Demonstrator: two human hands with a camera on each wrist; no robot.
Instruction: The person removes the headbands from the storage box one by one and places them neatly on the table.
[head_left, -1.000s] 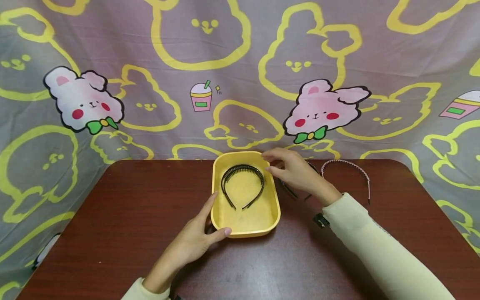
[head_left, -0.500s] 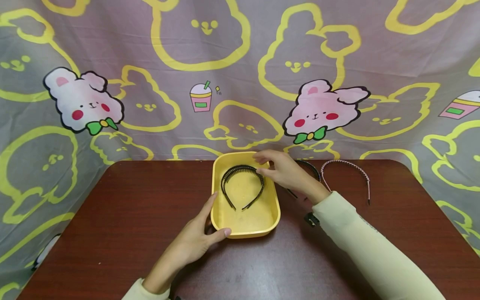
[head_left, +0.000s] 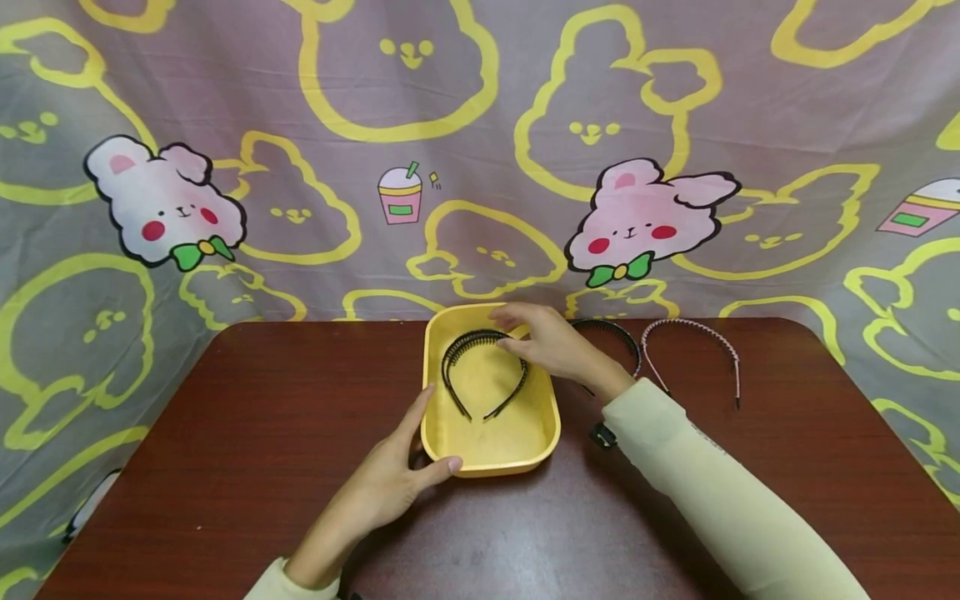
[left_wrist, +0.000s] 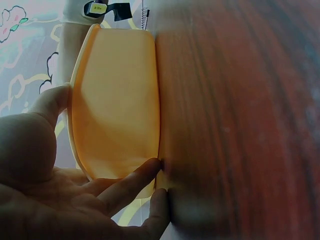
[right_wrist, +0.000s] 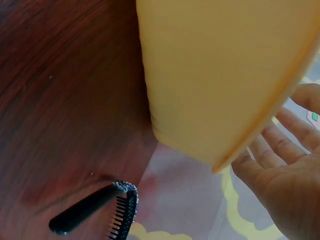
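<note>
A yellow plastic box (head_left: 491,429) stands on the table, with black toothed headbands (head_left: 516,398) lying in it, overlapping. My left hand (head_left: 382,483) rests against its near left corner, thumb at the front rim and fingers spread along the left wall; the left wrist view shows the fingers fairly straight on the wall. My right hand (head_left: 551,337) reaches over the far right rim, thumb and fingers apart, fingertips above the headbands' arch. Nothing shows between those fingers. In the right wrist view the fingers are beyond the rim, loosely bent.
Right of the box, partly behind my right forearm, lies a black headband (head_left: 626,335) with comb teeth. A pink spiral-wrapped headband (head_left: 716,337) lies farther right. The brown table (head_left: 262,417) ends at a patterned curtain (head_left: 480,150) at the back.
My right hand has moved left from the box's right rim to over the headbands inside, uncovering more of the black headband on the table. The left hand and box stay in place.
</note>
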